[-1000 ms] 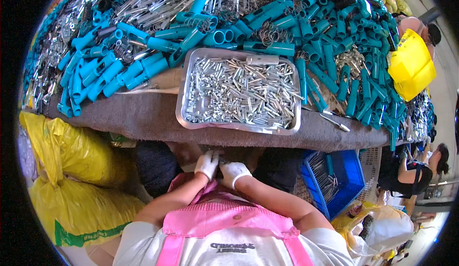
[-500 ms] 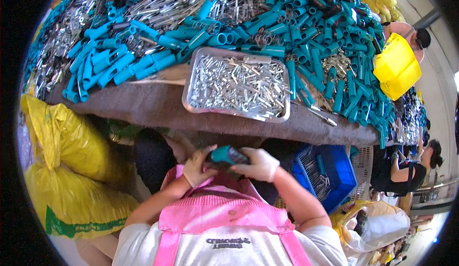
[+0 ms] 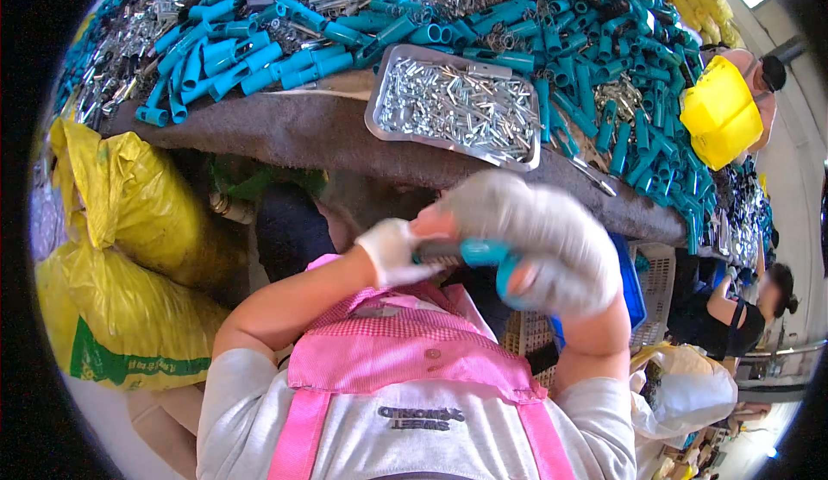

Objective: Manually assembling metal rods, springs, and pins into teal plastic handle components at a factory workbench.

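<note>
In front of my pink apron (image 3: 371,346), both gloved hands hold teal and dark parts at waist height. My left hand (image 3: 392,254) is closed round the dark end of a tubular teal-and-black handle (image 3: 485,251). My right hand (image 3: 548,234), smeared by motion, curls over its teal end from above; a second bit of teal shows under the fingers, and I cannot tell whether it is a separate piece. Beyond the hands, a metal tray (image 3: 448,154) of small silver pins (image 3: 457,111) sits at the table's near edge.
Teal tubes (image 3: 302,68) and metal rods cover the brown-clothed table (image 3: 276,139). Yellow sacks (image 3: 129,307) stand at left. A blue crate (image 3: 631,282), a white basket (image 3: 660,286) and a white sack (image 3: 690,394) are at right. Other people (image 3: 733,312) are along the right side.
My right hand has risen and swung over the teal-and-black handle, closer to the camera. My left hand has shifted slightly right and up. The whole view has shifted, with the table higher in it.
</note>
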The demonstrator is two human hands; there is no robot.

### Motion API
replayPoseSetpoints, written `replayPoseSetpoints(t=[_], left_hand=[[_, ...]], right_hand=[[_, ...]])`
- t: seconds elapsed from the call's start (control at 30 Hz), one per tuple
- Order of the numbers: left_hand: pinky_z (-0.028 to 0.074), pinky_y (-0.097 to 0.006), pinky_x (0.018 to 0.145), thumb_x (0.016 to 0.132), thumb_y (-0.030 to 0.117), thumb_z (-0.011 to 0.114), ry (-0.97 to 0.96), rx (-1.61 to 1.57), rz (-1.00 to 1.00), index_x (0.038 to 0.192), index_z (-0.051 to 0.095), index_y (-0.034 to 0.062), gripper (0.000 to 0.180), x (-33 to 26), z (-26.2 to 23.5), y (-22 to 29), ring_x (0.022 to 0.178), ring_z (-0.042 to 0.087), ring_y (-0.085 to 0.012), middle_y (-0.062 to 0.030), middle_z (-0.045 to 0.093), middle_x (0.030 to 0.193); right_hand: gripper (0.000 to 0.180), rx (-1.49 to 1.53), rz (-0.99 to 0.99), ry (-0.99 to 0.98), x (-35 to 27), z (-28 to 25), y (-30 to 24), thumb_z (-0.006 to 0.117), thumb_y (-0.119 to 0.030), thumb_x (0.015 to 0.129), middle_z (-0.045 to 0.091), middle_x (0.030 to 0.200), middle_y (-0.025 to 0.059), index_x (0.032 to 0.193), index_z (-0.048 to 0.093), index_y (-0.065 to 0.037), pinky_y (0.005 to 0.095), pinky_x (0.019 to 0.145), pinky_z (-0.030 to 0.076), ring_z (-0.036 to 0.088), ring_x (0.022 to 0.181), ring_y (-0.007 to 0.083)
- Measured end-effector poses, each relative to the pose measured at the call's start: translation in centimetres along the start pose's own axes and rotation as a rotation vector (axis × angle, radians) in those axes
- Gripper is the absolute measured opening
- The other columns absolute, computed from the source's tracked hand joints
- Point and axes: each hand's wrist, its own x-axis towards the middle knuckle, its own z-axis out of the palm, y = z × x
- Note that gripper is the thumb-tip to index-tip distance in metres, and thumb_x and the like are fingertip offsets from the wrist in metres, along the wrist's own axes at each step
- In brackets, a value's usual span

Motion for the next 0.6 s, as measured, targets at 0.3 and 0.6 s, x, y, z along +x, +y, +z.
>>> replayPoseSetpoints(t=[0.3, 0.6], left_hand=[[0.048, -0.040, 0.073, 0.073, 0.025, 0.069, -0.170, -0.249, -0.072, 0.100, 0.057, 0.0087, 0.034, -0.4, -2.3, 2.1, 0.080, 0.060, -0.0370, -0.0169, 0.062, 0.081], [0.049, -0.039, 0.075, 0.072, 0.026, 0.069, -0.086, -0.016, -0.272, 0.104, 0.057, 0.0066, 0.040, -0.7, -6.1, 2.5, 0.083, 0.061, -0.0356, -0.0196, 0.063, 0.086]], right_hand=[[0.045, -0.290, 0.246, 0.495, -1.8, -1.6, 4.2, 0.035, -0.033, 0.097, 0.055, 0.122, 0.0131, 0.126, 0.046, 0.000, 0.0353, 0.091, 0.042, 0.053, 0.112, 0.0243], [0.059, 0.604, 0.410, 0.786, 0.8, -1.4, 5.7, 0.031, -0.048, 0.095, 0.051, 0.125, 0.0095, 0.130, 0.042, -0.001, 0.0365, 0.097, 0.040, 0.049, 0.115, 0.0211]])
